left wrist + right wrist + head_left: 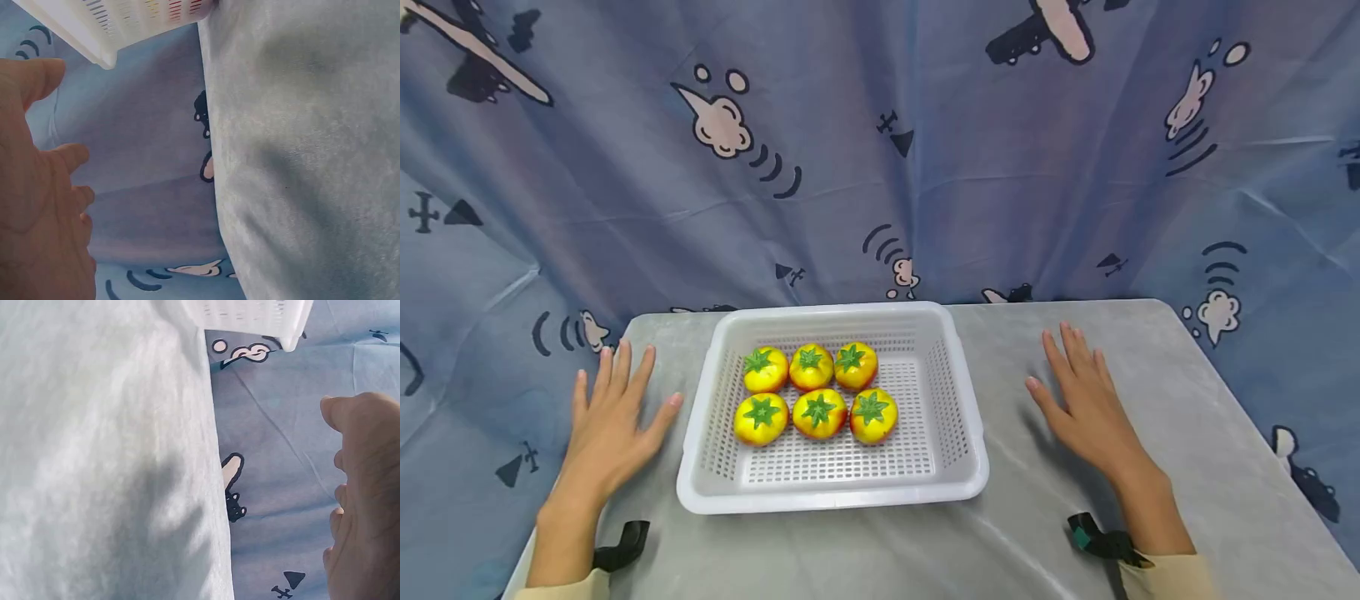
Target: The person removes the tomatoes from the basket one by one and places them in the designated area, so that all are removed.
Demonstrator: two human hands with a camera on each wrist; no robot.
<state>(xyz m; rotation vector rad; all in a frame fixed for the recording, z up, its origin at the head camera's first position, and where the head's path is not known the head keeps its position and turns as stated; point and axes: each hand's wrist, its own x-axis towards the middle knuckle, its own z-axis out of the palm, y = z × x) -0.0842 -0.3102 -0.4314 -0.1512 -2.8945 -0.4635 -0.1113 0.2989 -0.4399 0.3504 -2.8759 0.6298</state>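
Note:
A white perforated plastic basket (831, 498) sits on the grey-covered table between my hands. Inside it, several round yellow fruits with red undersides and green star-shaped tops, such as the front-left fruit (761, 419), lie in two rows of three toward the left. To the basket's left is my left hand (613, 425), palm down, fingers spread and straight, holding nothing. My right hand (1086, 408) is on the other side, apart from the basket, also with extended fingers and nothing in it. Each wrist view shows the basket's corner past the thumb.
A blue patterned curtain (850, 192) hangs behind the grey tabletop (1022, 533), close to its back edge, and drapes at both sides. Black straps, the left strap (622, 546) and right strap (1105, 542), circle the wrists. Fruit-free basket floor (913, 450) shows at the right.

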